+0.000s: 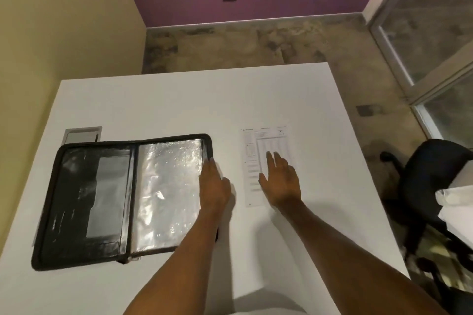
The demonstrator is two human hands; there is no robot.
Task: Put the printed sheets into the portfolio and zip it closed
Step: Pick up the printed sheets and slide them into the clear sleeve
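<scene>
The portfolio [122, 199] lies open and flat on the left part of the white table [179, 100], its spine running from the near edge toward the far edge with a slight tilt. Its dark pocketed half is on the outside left and its shiny clear sleeve is on the inside right. The printed sheets [266, 139] lie to the right of it, apart from it with a strip of bare table between. Their long side also runs near to far, so they sit roughly parallel to the spine. How many sheets are in the pile cannot be told. The right hand [280, 179] rests flat on the lower middle of the paper, fingers straight and pointing away from the person, gripping nothing. The left hand [213, 184] is also spread flat, lying on the right border of the portfolio with its fingertips at the zip edge, and it too holds nothing. The two hands are near each other but not touching, one on each thing. The right hand is plainly the one placed to move the paper, and the way to go is leftward across the gap toward the clear sleeve. The sheets probably need little turning, since they already line up with it. The left hand seems well placed to steady or lift that edge. The zip is fully open and nothing has gone inside yet.
</scene>
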